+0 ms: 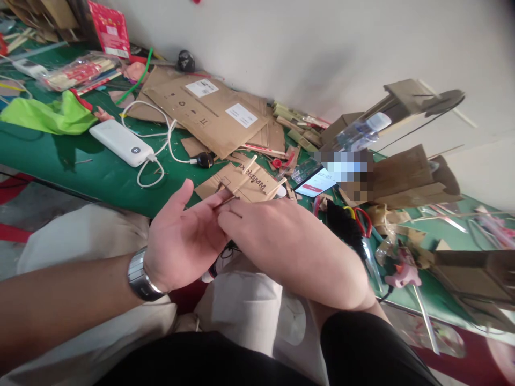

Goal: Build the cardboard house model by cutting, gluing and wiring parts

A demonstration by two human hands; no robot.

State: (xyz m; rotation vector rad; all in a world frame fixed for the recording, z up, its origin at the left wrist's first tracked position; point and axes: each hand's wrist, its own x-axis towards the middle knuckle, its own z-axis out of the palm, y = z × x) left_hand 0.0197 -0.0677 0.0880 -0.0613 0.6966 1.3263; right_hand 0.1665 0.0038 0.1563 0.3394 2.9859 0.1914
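My left hand [187, 236] is palm up with its thumb spread and its fingers stretched towards my right hand [259, 225]. Closed, the right hand lies across the left fingertips in a pinch; a thin dark strip shows between them, its kind unclear. Most right fingers are hidden behind the back of that hand. Just beyond both hands is a cardboard piece [229, 179] with printed lettering. Pale wooden sticks [249, 164] rise at it, close to my fingers; whether a finger grips them I cannot tell.
Left on the green table [52, 155] lie a white power bank [118, 140] with its cable and a lime-green bag [48, 115]. A flat cardboard parcel [201, 115] sits behind. Rightward are a lit phone [317, 182], scissors [364, 222], a pink glue gun [403, 274] and cardboard constructions [410, 174].
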